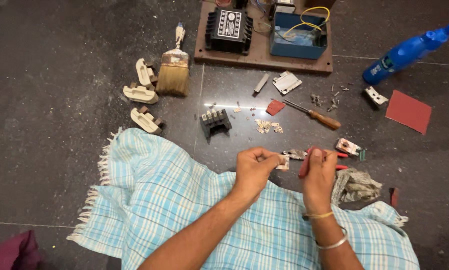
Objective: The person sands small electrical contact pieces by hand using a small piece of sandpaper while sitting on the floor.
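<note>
Lower frame: blue-white checked cloth [184,210] over lap. Centre: left hand [252,167] pinched shut on small metal part [283,161]; right hand [318,172] closed round red-handled pliers [304,165], jaws meeting part. Just right: crumpled rag [357,185]. Mid-frame floor: black terminal block [215,121], wooden-handled screwdriver [317,116]. Upper left: paintbrush [174,70], three cream fuse carriers [143,95]. Top: brown board [264,55]. Upper right: blue bottle [409,52].

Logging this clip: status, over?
Left hand pinching small metal piece. Right hand gripping red-handled pliers on it. Crumpled rag beside right hand.
</note>
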